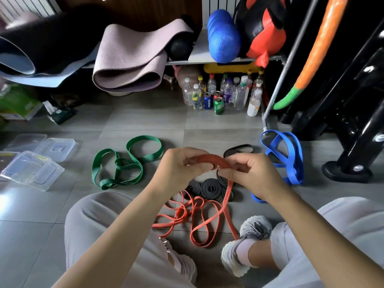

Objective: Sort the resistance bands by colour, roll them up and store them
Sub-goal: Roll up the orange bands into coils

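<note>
My left hand [178, 167] and my right hand [252, 173] both pinch the folded end of a red resistance band [212, 160], held above the floor. The rest of that band trails down in loose loops [195, 217] between my legs. Black bands lie under my hands, two of them rolled into coils [209, 188], one loose loop [239, 149] farther back. A green band [124, 163] sprawls on the tiles to the left. A blue band [288, 154] lies in loops to the right.
Clear plastic boxes and lids [33, 169] sit on the floor at left. Bottles and cans [224, 96] stand under a shelf holding rolled mats [128, 61] and a blue foam roller [223, 36]. A black machine base [349, 167] stands at right. My shoes [247, 244] rest near the red loops.
</note>
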`<state>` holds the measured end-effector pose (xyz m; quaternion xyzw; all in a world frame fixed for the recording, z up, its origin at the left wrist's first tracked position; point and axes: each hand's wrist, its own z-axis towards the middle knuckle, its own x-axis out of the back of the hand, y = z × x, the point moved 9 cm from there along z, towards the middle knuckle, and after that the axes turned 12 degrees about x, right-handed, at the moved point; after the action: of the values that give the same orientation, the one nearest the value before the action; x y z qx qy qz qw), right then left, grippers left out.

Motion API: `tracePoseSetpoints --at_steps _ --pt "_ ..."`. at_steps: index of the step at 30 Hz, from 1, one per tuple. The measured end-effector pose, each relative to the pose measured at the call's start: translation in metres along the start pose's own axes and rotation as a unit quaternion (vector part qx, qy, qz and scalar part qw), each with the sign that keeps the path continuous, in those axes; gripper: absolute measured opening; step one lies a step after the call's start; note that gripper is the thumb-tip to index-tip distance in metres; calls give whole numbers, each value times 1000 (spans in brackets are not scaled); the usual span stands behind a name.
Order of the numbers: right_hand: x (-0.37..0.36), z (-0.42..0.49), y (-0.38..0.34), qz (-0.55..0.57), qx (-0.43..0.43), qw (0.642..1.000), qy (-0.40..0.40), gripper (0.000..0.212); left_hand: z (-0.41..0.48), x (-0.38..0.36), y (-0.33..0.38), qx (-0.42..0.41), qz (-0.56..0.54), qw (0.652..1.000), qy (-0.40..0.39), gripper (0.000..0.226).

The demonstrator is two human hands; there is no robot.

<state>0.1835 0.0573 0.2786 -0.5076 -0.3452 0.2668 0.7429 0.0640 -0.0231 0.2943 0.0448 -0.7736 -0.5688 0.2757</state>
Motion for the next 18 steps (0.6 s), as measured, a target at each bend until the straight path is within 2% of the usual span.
tracePoseSetpoints --at_steps 2,6,7,8,9,10,11,13,15,18 --pt "-3 -3 -1 56 9 998 28 13 -3 -8 -9 34 -116 992 -23 18" --pt "-3 -3 -2 42 33 997 60 17 -10 -28 -27 115 -301 945 -51 23" --pt "-2 -3 -3 29 38 997 54 20 -11 -28 -26 122 -289 948 -49 19" --pt "0 -2 -3 5 39 998 45 23 -10 -23 -22 111 -219 969 -35 19" --pt "1 -1 -2 -38 39 998 30 25 -8 -15 -15 75 -101 992 -11 22" --pt "1 0 -1 -92 43 995 10 23 -8 -10 -5 27 37 999 11 26" --pt "0 2 -2 -145 51 988 -13 18 -9 -9 6 -14 152 988 23 31" --pt "-4 6 -7 -209 71 974 -47 10 -10 -12 20 -55 275 960 18 28" --pt "-7 9 -10 -209 72 974 -57 9 -8 -11 26 -64 300 951 19 20" --pt "-2 12 -10 -163 52 985 -27 13 -4 1 20 -52 198 978 41 17"
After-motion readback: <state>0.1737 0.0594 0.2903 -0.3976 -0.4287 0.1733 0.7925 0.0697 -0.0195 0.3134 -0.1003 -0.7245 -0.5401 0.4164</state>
